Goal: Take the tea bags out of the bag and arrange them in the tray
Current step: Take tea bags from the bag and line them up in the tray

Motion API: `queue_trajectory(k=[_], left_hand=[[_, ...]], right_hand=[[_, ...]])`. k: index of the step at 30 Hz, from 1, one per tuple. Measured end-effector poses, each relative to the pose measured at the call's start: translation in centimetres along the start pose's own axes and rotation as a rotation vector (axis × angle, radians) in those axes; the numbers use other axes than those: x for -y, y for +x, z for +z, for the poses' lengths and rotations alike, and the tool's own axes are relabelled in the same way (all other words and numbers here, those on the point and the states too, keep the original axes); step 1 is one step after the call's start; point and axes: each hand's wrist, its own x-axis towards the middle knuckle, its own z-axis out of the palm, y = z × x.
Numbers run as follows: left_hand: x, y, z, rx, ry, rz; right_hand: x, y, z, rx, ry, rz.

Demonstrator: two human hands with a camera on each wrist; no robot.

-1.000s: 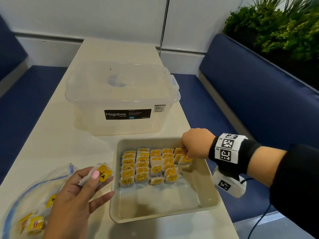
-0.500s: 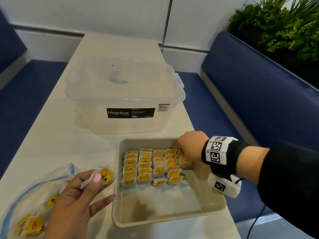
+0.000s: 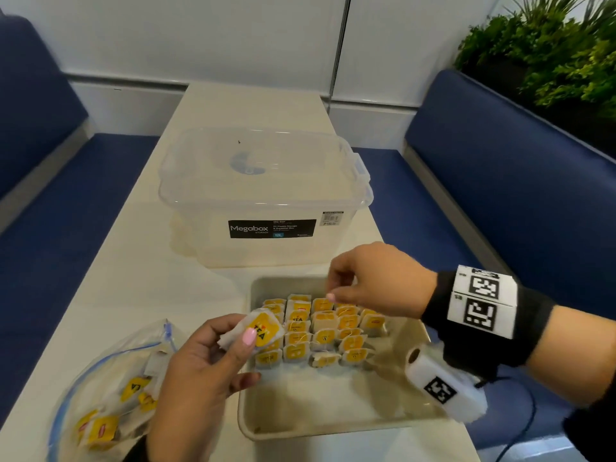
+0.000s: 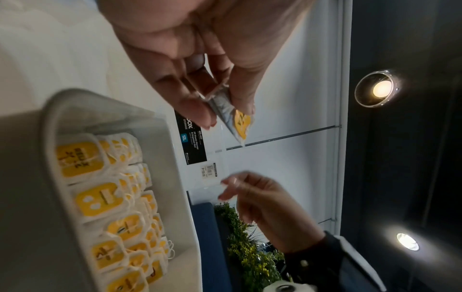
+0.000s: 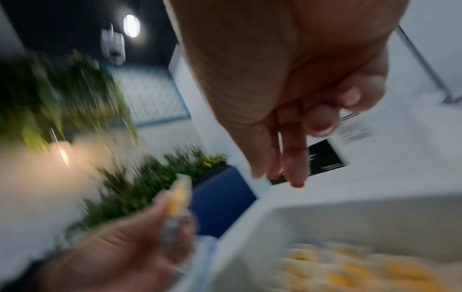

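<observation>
While your left hand (image 3: 203, 371) pinches one tea bag (image 3: 258, 330) between thumb and fingertips, just above the near-left corner of the filled rows, the work stands roughly part done. The tray (image 3: 333, 425) holds several rows of tea bags (image 3: 320, 331), packed against its far side with yellow tags facing up; the near half of the tray floor is bare. One bag in the nearest row lies slightly askew, and I judge that it wants straightening.

Your right hand (image 3: 376, 281) hovers over the far rows, fingers loosely curled with thumb and forefinger drawn close. I see nothing held in it; the right wrist view is too blurred to confirm.

The zip bag (image 3: 110, 388) lies open on the table (image 3: 140, 278) at your left, beside the tray, and more tea bags (image 3: 100, 428) show inside it. I cannot count them through the plastic.

Remaining, in my judgement: place the held bag, most likely to extend the nearest row, then empty the zip bag. The clear storage box (image 3: 263, 195) beyond the tray stands closed.
</observation>
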Motion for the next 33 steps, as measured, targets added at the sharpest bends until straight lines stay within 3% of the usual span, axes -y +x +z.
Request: queue_trajectory(k=[4, 10, 14, 19, 25, 33], left_hand=[[-0.1, 0.1, 0.9, 0.021, -0.013, 0.037], [0.1, -0.2, 1.7, 0.072, -0.002, 0.069], [0.4, -0.3, 1.0, 0.097, 0.084, 0.135], [1.1, -0.5, -1.1, 0.038, 0.25, 0.188], [2.3, -0.9, -3.5, -0.041, 0.625, 0.239], [3.9, -0.9, -4.3, -0.037, 0.702, 0.222]], right_hand=[[3.7, -1.5, 0.6, 0.032, 0.323, -0.095], [4.3, -2.3, 0.7, -0.121, 0.412, -0.109], [2.9, -2.9, -1.7, -0.14, 0.337, -0.108], [-1.0, -3.3, -2.9, -0.129, 0.067, 0.019], [-4.4, -2.6, -0.6, 0.024, -0.153, 0.167], [-5.4, -0.9, 2.2, 0.178, -0.339, 0.214]])
